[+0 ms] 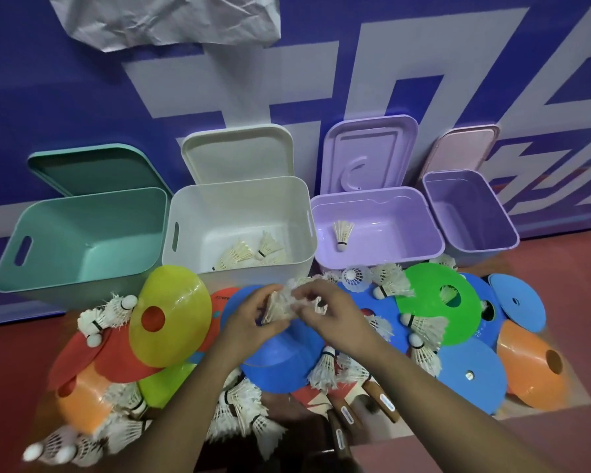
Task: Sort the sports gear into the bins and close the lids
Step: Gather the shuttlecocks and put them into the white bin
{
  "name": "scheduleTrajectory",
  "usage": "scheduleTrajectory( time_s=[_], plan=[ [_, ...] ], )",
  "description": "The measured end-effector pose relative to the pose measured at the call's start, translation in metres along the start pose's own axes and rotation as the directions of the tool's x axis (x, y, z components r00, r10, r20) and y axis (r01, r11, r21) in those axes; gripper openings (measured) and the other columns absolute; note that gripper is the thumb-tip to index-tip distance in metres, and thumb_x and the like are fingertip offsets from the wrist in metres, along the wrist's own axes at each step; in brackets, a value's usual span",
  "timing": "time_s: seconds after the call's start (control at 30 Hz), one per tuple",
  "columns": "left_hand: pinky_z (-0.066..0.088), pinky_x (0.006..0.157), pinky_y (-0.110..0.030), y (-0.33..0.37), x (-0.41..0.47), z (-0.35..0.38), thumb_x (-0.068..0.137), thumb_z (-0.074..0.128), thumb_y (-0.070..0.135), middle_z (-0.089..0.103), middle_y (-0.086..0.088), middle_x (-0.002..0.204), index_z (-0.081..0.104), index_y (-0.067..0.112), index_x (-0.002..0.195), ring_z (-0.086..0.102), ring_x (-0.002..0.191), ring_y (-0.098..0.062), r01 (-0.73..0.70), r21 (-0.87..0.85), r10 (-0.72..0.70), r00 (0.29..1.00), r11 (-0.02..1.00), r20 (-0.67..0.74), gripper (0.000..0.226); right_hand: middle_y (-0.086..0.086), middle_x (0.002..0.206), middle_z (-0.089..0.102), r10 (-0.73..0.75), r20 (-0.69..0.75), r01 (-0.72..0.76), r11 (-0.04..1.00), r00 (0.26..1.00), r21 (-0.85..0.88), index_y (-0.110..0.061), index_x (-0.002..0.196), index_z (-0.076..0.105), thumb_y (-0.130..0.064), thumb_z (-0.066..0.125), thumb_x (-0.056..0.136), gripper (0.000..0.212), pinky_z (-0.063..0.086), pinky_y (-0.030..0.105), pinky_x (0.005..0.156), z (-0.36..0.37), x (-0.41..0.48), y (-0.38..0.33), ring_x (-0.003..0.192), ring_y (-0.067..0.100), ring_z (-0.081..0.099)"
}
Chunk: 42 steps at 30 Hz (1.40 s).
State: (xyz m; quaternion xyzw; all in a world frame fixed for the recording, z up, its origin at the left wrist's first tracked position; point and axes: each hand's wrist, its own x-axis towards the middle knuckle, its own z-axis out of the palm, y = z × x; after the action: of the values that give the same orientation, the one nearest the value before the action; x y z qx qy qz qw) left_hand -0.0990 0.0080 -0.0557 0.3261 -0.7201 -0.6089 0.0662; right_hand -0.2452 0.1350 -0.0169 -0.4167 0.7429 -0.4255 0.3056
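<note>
Head view: mid-sort, shuttlecock step. I've got both hands meeting over the pile, just in front of the white bin [239,213]. Left hand [249,322] curls its fingers round a clump of shuttlecocks [282,302]. Right hand [325,312] pinches the feathers of the same clump from the other side. It looks like I'm separating nested ones; can't tell how many. The clump hangs above a blue disc cone [284,356], not over any bin. White bin already has several shuttlecocks at the bottom; lilac bin [382,206] has one. Next move, my call: carry forward over the white rim and let go. Loose shuttlecocks, cones and table-tennis paddles [384,402] remain on the floor, and the lids [239,151] are propped open, so closing is far off.
</note>
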Motion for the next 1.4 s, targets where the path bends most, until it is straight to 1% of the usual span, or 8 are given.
scheduleTrajectory(
  time_s=[0.07,0.2,0.3,0.47,0.73,0.93,1.17,1.4],
  plan=[
    [0.051,0.089,-0.029,-0.005,-0.003,0.000,0.080,0.077,0.009,0.062,0.002,0.124,0.054,0.039,0.119,0.062,0.112,-0.011,0.030,-0.106,-0.036,0.998,0.994,-0.059,0.054,0.002,0.090,0.066,0.119,-0.131,-0.105,0.989,0.984,0.107,-0.011,0.093,0.065,-0.022,0.062,0.092,0.011,0.046,0.018,0.069,-0.004,0.003,0.012,0.083,0.008,0.060],
    [0.054,0.077,-0.028,-0.010,-0.011,0.000,0.082,0.073,0.002,0.067,0.003,0.116,0.054,0.030,0.118,0.066,0.104,-0.016,0.050,-0.178,-0.075,0.988,0.983,-0.137,0.049,0.014,0.094,0.064,0.205,-0.150,-0.254,0.790,0.967,-0.558,-0.006,0.096,0.055,-0.042,0.051,0.091,0.036,0.042,0.038,0.075,0.004,0.019,0.062,0.096,0.033,0.057],
    [0.055,0.075,-0.032,-0.015,-0.017,0.002,0.083,0.073,0.005,0.069,0.003,0.112,0.055,0.032,0.117,0.067,0.100,-0.015,0.059,-0.188,-0.089,0.984,0.980,-0.155,0.047,0.012,0.113,0.064,0.274,-0.046,-0.204,0.584,0.961,-0.786,-0.008,0.116,0.050,-0.054,0.043,0.092,0.052,0.038,0.043,0.092,0.023,0.027,0.077,0.114,0.033,0.050],
    [0.056,0.084,-0.037,-0.018,-0.023,0.007,0.083,0.073,0.007,0.067,0.005,0.115,0.054,0.032,0.120,0.066,0.103,-0.011,0.078,-0.144,-0.105,0.975,0.987,-0.193,0.048,0.011,0.116,0.064,0.275,0.025,-0.109,0.461,0.961,-0.881,-0.008,0.125,0.042,-0.024,0.047,0.091,0.037,0.035,0.041,0.095,0.038,0.040,0.072,0.117,0.033,0.048],
    [0.058,0.081,-0.039,-0.017,-0.025,0.012,0.070,0.079,0.031,0.066,0.004,0.117,0.055,0.046,0.114,0.066,0.104,-0.015,0.109,-0.112,-0.133,0.962,0.988,-0.237,0.053,0.012,0.106,0.060,0.238,0.003,-0.176,0.725,0.971,-0.666,-0.009,0.112,0.042,-0.025,0.066,0.080,0.043,0.043,0.039,0.079,0.011,0.037,0.058,0.102,0.033,0.056],
    [0.054,0.074,-0.026,-0.011,-0.015,0.018,0.081,0.073,0.001,0.065,0.002,0.106,0.052,0.036,0.110,0.064,0.093,-0.010,0.109,-0.033,-0.114,0.965,0.993,-0.238,0.050,-0.004,0.079,0.054,0.238,0.073,-0.239,0.971,0.969,0.000,-0.012,0.106,0.057,-0.011,0.071,0.077,0.032,0.042,0.030,0.062,-0.034,0.015,0.021,0.066,0.014,0.050],
    [0.047,0.084,-0.015,-0.004,-0.002,0.021,0.078,0.076,0.003,0.060,0.001,0.115,0.053,0.030,0.120,0.060,0.099,-0.002,-0.054,0.148,0.052,0.999,0.988,0.013,0.055,0.000,0.126,0.052,-0.009,0.326,0.135,0.921,0.945,-0.365,-0.019,0.137,0.049,-0.029,0.072,0.081,0.061,0.045,0.030,0.093,-0.048,0.001,0.013,0.110,0.015,0.054],
    [0.052,0.085,-0.026,0.002,0.007,0.029,0.083,0.068,-0.007,0.067,0.002,0.113,0.053,0.031,0.117,0.066,0.102,-0.009,0.030,-0.116,-0.020,0.996,0.993,0.089,0.053,-0.016,0.130,0.048,0.003,-0.021,-0.004,0.998,1.000,-0.055,-0.023,0.141,0.041,-0.038,0.065,0.090,0.059,0.035,0.012,0.100,-0.040,-0.020,0.014,0.119,-0.006,0.045]
  ],
)
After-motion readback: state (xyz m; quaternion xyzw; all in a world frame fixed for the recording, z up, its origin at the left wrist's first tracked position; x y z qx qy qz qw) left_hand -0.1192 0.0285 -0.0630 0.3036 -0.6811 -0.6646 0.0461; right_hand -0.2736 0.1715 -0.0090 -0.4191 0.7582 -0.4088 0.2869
